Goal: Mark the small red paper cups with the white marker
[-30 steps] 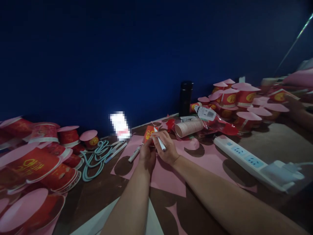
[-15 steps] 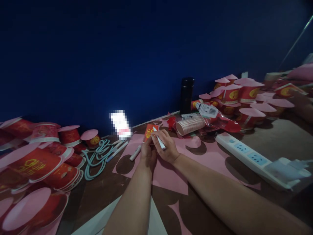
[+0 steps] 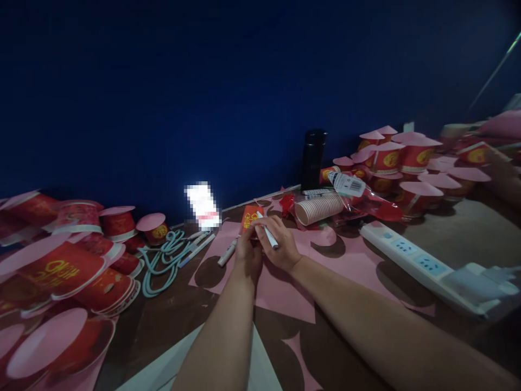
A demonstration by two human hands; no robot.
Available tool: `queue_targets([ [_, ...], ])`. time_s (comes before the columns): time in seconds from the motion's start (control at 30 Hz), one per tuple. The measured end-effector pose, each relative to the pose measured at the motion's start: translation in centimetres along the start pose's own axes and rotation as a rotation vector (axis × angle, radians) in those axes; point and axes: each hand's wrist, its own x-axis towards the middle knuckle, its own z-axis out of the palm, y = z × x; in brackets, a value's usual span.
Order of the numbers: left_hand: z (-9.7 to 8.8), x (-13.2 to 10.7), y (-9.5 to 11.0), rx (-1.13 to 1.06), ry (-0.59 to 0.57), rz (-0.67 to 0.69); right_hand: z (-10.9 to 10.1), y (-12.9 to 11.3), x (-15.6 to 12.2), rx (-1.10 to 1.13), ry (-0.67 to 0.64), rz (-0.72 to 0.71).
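Over a pink paper sheet (image 3: 285, 296) with round cut-outs, my hands work close together at the middle of the table. My right hand (image 3: 283, 247) is closed round a white marker (image 3: 270, 237), which slants up and left towards the other hand. My left hand (image 3: 247, 251) is closed on a red paper cup (image 3: 248, 216) with gold characters; only its far part shows above the fingers. Where the marker's tip touches, I cannot make out. Just left of that hand lies another light marker (image 3: 228, 252).
Red cups with pink discs crowd the left (image 3: 73, 266) and back right. A black flask (image 3: 312, 158), stacked paper cups (image 3: 319, 209) and a power strip (image 3: 423, 263) stand right. Left are a coiled cable (image 3: 157, 271) and a glowing blurred screen (image 3: 202, 205). Someone's hand (image 3: 499, 168) is far right.
The view has shifted very slightly, so everything sits a little further right. Both hands keep the same grip on the marker and the cup.
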Motion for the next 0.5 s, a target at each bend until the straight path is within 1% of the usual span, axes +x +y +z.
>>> queue_targets([
  [0.13,0.54,-0.33,0.23,-0.035,0.043,0.002,-0.11,0.06,0.17,-0.004,0.028,-0.001],
  [0.23,0.86,-0.56,0.42,-0.062,0.038,0.015,-0.11,0.15,0.18,-0.003,0.038,-0.002],
  [0.4,0.59,-0.34,0.45,-0.085,0.061,-0.029,-0.09,0.06,-0.06,0.012,-0.012,-0.003],
  [0.5,0.23,0.01,0.22,-0.070,0.047,-0.022,-0.06,-0.09,-0.11,0.008,-0.037,-0.005],
])
